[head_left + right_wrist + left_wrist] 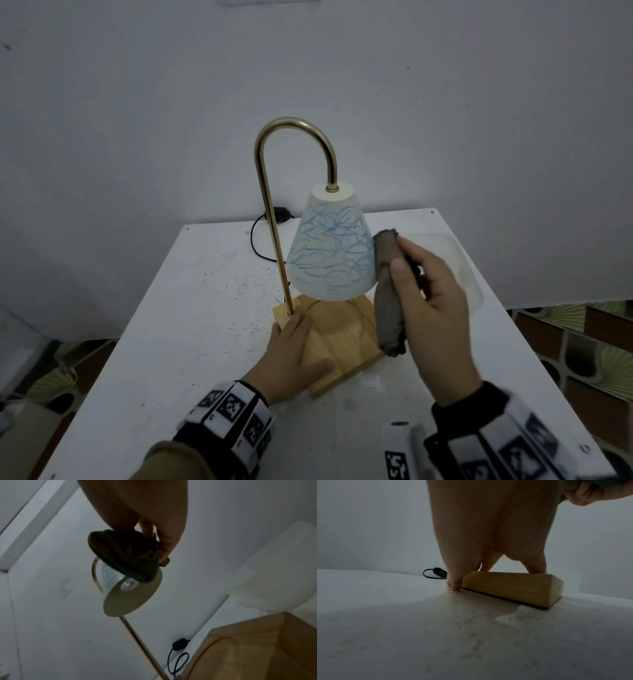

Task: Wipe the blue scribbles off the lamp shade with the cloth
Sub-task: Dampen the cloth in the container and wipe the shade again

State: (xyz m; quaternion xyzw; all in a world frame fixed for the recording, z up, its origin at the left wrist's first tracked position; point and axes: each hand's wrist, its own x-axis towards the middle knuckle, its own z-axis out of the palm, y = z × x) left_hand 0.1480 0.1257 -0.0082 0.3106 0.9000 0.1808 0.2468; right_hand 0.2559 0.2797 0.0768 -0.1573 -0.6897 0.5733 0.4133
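Right hand [433, 301] pinches the cloth [388, 291] against the shade [330, 253] at 3 o'clock; left hand [291, 356] lies flat, fingers straight, on the base [346, 339].

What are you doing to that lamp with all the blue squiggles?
Cleaning it. The left hand presses flat on the wooden base to steady the lamp. The right hand grips a rolled grey cloth beside the white shade. The blue scribbles still cover the side we can see.
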